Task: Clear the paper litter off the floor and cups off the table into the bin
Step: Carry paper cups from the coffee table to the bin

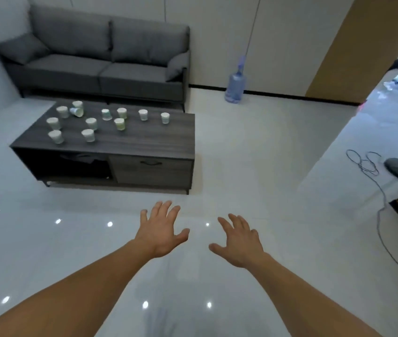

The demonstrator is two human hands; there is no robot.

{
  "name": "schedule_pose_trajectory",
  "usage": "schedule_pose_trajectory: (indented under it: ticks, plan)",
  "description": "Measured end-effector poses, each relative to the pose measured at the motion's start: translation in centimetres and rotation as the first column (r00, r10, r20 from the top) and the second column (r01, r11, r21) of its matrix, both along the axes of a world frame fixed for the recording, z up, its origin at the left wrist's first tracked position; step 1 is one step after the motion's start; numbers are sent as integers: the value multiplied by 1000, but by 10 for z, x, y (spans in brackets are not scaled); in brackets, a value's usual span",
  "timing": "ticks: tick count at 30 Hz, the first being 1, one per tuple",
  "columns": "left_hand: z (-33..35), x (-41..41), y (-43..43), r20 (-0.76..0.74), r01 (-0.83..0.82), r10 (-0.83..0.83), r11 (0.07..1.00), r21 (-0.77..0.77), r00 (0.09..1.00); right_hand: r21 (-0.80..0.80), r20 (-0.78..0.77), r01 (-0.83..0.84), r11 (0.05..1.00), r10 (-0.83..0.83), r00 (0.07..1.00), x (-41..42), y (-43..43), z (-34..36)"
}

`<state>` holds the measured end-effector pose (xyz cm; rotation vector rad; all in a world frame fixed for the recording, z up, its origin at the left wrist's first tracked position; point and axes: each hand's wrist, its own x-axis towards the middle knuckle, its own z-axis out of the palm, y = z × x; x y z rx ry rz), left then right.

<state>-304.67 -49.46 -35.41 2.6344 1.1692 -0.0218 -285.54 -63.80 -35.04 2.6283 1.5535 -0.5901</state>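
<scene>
Both left hand [161,231] and right hand [240,242] spread empty; dark shape [81,158] in table [149,139] shelf unclear.

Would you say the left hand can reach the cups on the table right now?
Probably not: the left hand hangs open over bare floor, short of the table and its cups, though nothing blocks the way.

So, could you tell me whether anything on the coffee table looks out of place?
One paper cup lies tipped on its side near the coffee table's far left corner; the other cups are standing.
</scene>
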Motion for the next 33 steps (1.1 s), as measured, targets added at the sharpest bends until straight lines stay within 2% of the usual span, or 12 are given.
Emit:
schedule_pose_trajectory:
  ticks: [7,15,19,24,33]
  plan:
    - [-15,-38,88,-54,-219,216,975,-47,975,-9,-26,-184,983,183,983,-4,130,-12]
    - [-7,6,198,-65,-366,365,930,-11,929,31,-33,-346,938,347,937,39,284,-10]
    - [1,32,252,-21,-430,430,903,3,902,50,-34,-399,916,401,915,67,354,-3]
    - [-8,45,304,-51,-460,459,887,-28,887,-12,-60,-420,907,418,906,91,420,-6]
    - [-36,44,462,-70,-432,427,898,-86,901,-84,-77,-395,915,389,918,106,578,-30]
